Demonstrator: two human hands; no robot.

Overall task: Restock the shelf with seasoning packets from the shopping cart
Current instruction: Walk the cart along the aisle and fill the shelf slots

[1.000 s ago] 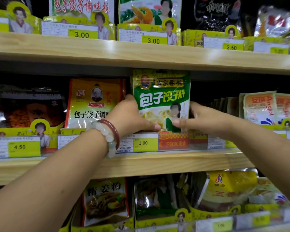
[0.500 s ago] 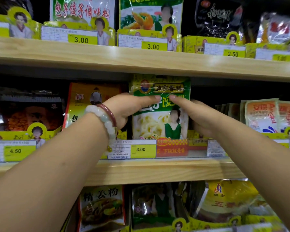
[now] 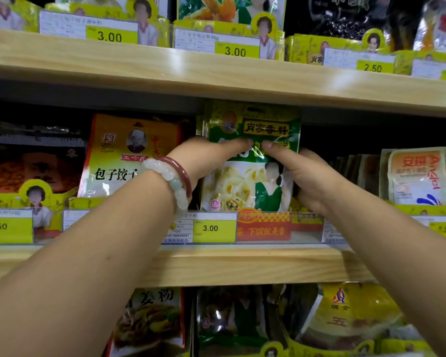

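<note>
A green and white seasoning packet (image 3: 250, 186) stands upright at the front of the middle shelf (image 3: 242, 264), behind the price rail. My left hand (image 3: 204, 161), with a bead bracelet and a red bangle on the wrist, holds the packet's left side, thumb laid across its front. My right hand (image 3: 301, 173) holds the right side the same way. The two thumb tips nearly meet on the packet's green band. The fingers of both hands are hidden behind the packet. The shopping cart is out of view.
An orange seasoning packet (image 3: 129, 150) stands just left of the green one, and white and orange packets (image 3: 417, 173) stand to the right. The upper shelf board (image 3: 216, 78) hangs close above the packet's top. More packets (image 3: 150, 323) fill the shelf below.
Both hands have slid up from the packet's lower edge to its upper half, and the thumbs now meet on the green band. The packet stays upright in the same slot.
</note>
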